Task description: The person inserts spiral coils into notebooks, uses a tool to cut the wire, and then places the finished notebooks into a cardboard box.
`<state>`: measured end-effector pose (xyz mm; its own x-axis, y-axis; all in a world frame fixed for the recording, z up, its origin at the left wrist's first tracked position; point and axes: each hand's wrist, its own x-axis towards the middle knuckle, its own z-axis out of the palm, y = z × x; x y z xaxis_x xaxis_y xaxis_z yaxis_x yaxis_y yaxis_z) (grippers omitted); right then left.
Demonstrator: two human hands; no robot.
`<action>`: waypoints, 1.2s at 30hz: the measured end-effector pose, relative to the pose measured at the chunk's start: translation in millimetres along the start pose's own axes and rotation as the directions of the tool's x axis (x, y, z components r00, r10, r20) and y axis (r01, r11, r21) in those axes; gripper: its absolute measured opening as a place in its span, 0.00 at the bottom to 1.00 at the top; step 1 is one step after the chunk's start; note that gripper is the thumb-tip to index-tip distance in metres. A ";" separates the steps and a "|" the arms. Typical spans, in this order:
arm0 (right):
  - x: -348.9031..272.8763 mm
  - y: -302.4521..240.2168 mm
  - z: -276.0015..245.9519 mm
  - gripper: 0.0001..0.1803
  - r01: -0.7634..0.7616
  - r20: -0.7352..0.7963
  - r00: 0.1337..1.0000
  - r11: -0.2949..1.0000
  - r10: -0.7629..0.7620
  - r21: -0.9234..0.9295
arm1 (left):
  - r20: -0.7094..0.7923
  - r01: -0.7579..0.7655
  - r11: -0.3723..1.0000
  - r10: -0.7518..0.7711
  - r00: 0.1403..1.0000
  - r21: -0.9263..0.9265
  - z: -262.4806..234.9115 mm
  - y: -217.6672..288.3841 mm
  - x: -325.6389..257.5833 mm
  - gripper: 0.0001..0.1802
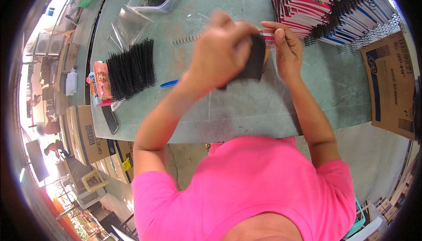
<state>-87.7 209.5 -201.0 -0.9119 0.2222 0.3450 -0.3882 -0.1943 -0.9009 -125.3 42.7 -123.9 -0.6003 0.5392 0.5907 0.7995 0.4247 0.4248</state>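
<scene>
My left hand is closed and blurred by motion, over the left side of a curved black piece on the table. What its fingers grip is hidden. A black spiral coil sticks out to the left from behind this hand. My right hand pinches, between thumb and fingers, the edge of a small red-and-white notebook. Most of that notebook is hidden behind the black piece and the left hand.
A row of black spiral coils lies left, beside a red packet and a phone. A blue pen is nearer the middle. Behind stand a clear tub and plastic bag. Stacked spiral notebooks and a carton are right.
</scene>
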 end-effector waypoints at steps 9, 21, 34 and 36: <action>-1.5 3.8 -1.7 0.29 -0.021 0.026 0.999 0.994 0.019 0.105 | 0.188 -0.047 0.998 0.039 0.981 0.037 15.1 8.3 -7.2 0.10; -2.5 2.2 2.3 0.12 0.005 0.053 0.999 0.992 0.002 -0.130 | 0.372 0.090 0.993 -0.054 0.927 -0.079 32.2 27.3 -45.2 0.12; -21.7 -10.4 -21.2 0.09 -0.156 -0.043 0.988 0.952 0.150 -0.265 | 0.242 -0.115 0.988 0.088 0.966 0.100 19.4 -5.4 15.3 0.10; -25.4 -13.0 -18.2 0.08 -0.142 -0.092 0.989 0.942 0.120 -0.304 | 0.269 -0.134 0.990 0.118 0.956 0.045 21.5 -6.6 16.5 0.11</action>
<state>-57.0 223.7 -202.9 -0.9357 0.2843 0.2088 -0.1952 0.0756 -0.9778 -140.9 64.4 -131.7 -0.4856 0.7612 0.4299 0.8712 0.3804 0.3104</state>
